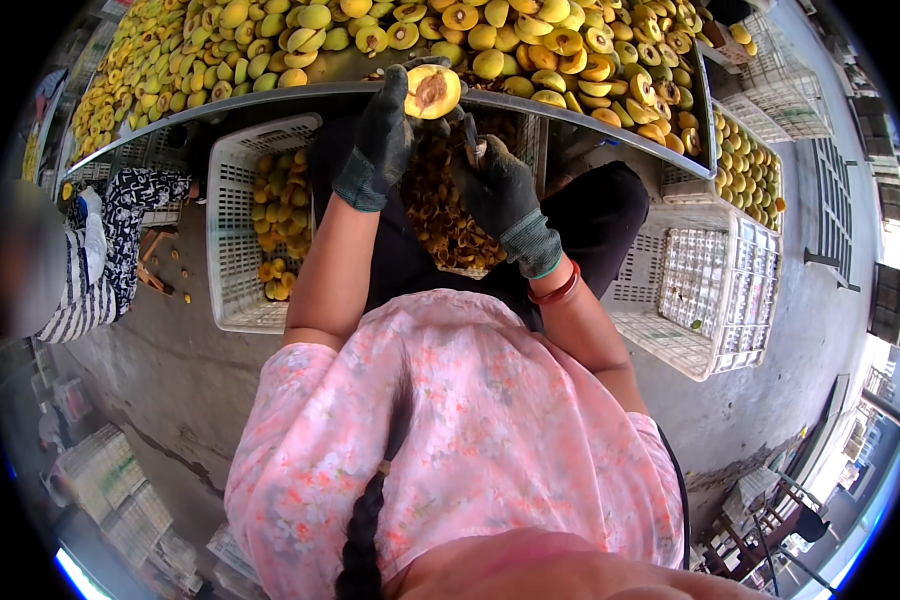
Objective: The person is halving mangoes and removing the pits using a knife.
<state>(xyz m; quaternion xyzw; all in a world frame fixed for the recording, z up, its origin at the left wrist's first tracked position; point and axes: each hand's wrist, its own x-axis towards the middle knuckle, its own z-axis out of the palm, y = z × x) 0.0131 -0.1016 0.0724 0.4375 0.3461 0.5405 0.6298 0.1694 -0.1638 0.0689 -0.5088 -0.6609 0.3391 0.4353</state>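
A cut fruit (433,92) is held at the top centre of the frame, its yellow flesh and brown hollow turned into view. It is gripped by the gloved left hand (382,135), with the fingers wrapped about its side and back. By the gloved right hand (500,185), just below and to the right, a small dark tool (471,130) is clasped (its full shape cannot be told).

The fruit should be found light and fairly firm, but easily bruised, and its cut face is likely to be wet and slippery. It is best taken by the rind, around the sides, with the cut face left untouched.

One fruit and one tool are held. One white crate (232,190) with whole-looking fruit is seen left of centre, and one pale crate (742,290) at the right. One heap of orange-brown scraps (455,215) is seen below the hands. On the metal-edged table (310,90) across the top, the fruits are too many to be counted.
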